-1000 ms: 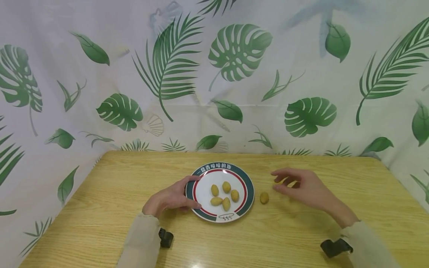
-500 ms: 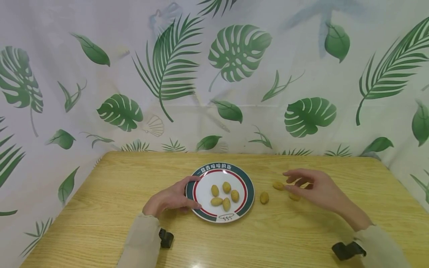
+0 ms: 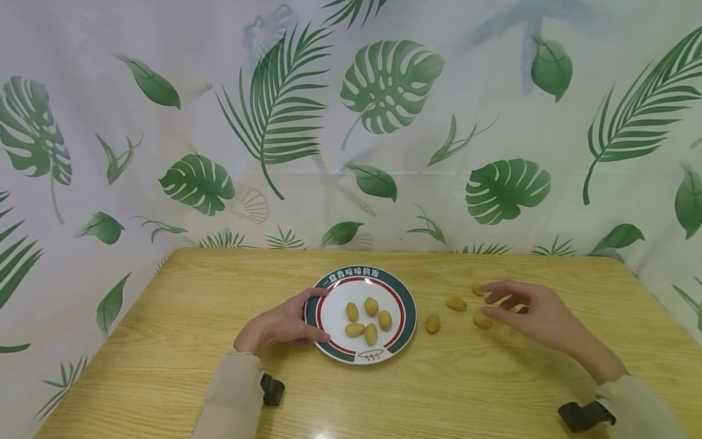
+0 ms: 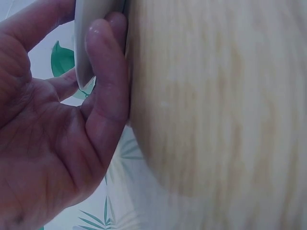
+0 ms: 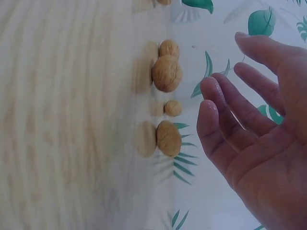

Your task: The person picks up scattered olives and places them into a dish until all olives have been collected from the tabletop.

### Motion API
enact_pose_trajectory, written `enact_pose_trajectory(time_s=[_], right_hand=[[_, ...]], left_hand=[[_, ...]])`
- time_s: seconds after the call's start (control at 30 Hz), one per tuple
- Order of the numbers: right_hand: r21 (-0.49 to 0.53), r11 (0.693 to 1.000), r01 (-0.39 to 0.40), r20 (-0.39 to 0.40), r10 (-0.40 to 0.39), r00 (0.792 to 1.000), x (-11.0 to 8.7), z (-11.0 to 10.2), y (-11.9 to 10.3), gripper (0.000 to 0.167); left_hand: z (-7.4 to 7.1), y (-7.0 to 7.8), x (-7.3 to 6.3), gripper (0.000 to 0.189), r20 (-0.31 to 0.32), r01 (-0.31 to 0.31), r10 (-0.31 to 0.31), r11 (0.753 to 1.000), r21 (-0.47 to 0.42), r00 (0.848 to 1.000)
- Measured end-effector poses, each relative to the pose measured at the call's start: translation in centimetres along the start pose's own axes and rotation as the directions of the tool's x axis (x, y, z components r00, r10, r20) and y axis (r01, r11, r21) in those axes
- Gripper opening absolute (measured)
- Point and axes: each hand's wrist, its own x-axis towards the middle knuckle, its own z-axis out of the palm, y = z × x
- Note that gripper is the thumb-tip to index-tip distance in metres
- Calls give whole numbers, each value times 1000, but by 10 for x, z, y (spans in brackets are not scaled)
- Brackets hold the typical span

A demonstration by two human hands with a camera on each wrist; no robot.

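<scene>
At the middle of the table a round plate [image 3: 359, 289], white with a dark green rim and red ring, bears several tan walnuts [image 3: 370, 306]. My left hand [image 3: 282, 320] grips the plate's left edge; in the left wrist view its fingers curl at the plate's underside. My right hand [image 3: 540, 308] hovers on the right, fingers apart and slightly bent, holding nothing. Near its fingertips lie a walnut [image 3: 482, 320] and another walnut [image 3: 478, 289], partly covered in the head view. Wrinkled walnuts [image 5: 169, 139] also show in the right wrist view, apart from the palm.
Between the plate and my right hand, a walnut [image 3: 432, 324] and a further walnut [image 3: 456, 303] lie on the wooden table [image 3: 356, 396]. A white cloth with green leaf prints [image 3: 417, 201] hangs behind the table's far edge.
My right hand has moved to the right, uncovering walnuts on the table that it hid before. My left hand and the plate have stayed in place.
</scene>
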Motion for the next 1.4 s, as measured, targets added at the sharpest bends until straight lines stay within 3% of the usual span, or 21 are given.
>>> enact_pose_trajectory(time_s=[0.3, 0.6, 0.9, 1.4], right_hand=[[-15, 1000, 6, 8, -6, 1000, -4, -1, 10, 38], [-33, 997, -76, 70, 78, 994, -3, 1, 17, 39], [-117, 993, -7, 80, 17, 997, 1, 4, 20, 33], [-152, 988, 21, 113, -4, 994, 6, 12, 24, 28]], left_hand=[[0, -1, 1, 86, -4, 10, -10, 1000, 12, 1000], [-1, 0, 0, 85, -3, 4, -4, 1000, 12, 1000], [-1, 0, -1, 86, -2, 2, -2, 1000, 0, 1000], [0, -1, 0, 87, -3, 12, -12, 1000, -16, 1000]])
